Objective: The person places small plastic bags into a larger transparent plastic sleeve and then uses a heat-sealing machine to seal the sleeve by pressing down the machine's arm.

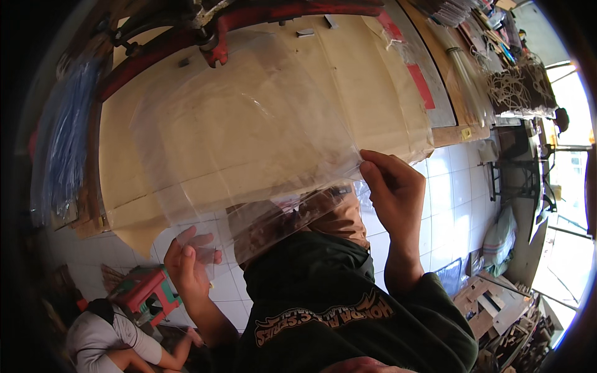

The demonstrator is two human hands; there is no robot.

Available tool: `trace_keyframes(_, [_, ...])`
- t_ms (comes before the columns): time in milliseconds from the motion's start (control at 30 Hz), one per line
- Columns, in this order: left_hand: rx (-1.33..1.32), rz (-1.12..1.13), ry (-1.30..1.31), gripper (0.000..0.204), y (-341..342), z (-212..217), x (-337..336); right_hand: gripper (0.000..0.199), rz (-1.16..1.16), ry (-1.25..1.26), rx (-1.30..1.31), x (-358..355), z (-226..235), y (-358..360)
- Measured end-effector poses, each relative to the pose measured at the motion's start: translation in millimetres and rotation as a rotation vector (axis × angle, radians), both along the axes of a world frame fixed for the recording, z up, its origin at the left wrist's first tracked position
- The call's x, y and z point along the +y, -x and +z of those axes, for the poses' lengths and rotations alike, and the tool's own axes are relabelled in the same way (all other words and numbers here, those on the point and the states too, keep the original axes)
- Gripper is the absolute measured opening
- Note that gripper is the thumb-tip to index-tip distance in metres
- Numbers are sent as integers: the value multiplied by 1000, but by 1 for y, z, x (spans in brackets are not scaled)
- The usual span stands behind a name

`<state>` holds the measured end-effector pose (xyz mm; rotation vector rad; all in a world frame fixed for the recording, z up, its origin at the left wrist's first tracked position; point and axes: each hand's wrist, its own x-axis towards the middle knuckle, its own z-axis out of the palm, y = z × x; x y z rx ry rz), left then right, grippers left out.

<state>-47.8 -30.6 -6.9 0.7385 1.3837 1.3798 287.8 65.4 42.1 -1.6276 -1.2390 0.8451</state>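
A large clear plastic sheet (249, 118) lies partly on the work table and hangs over its near edge toward me. My right hand (393, 186) pinches the sheet's right corner between thumb and fingers, just beyond the table edge. On the left, my left hand (189, 264) grips the opposite near corner, its thumb over the film and the fingers behind it. Whether the sheet is one layer or several I cannot tell. Tan paper (373, 81) covers the tabletop beneath the film.
A red metal machine frame (261, 22) spans the table's far side. Bundled bluish plastic strips (65, 137) hang at the left edge. Clear film rolls (466, 78) lie along the right side. Lower left, a person (118, 339) sits by a red and green stool (149, 295).
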Motion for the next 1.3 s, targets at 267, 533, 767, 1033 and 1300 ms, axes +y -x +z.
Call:
trace_keyframes(267, [1109,304,-500,45,-2,66,18,18,-77,2,122,-6,-7,2])
trace_keyframes(533, [1149,-974,-1175,27,-144,102,186,20,-81,38,362,-11,-6,3])
trace_keyframes(767, [1041,-1411,-993,16,-180,79,227,15,-132,25,464,-11,-20,3])
trace_keyframes(1033, [898,-1408,-944,9,-185,72,230,14,-180,54,531,-13,-24,7])
trace_keyframes(1300, [890,-1378,-1064,7,-188,65,232,13,-159,26,518,-12,-28,1])
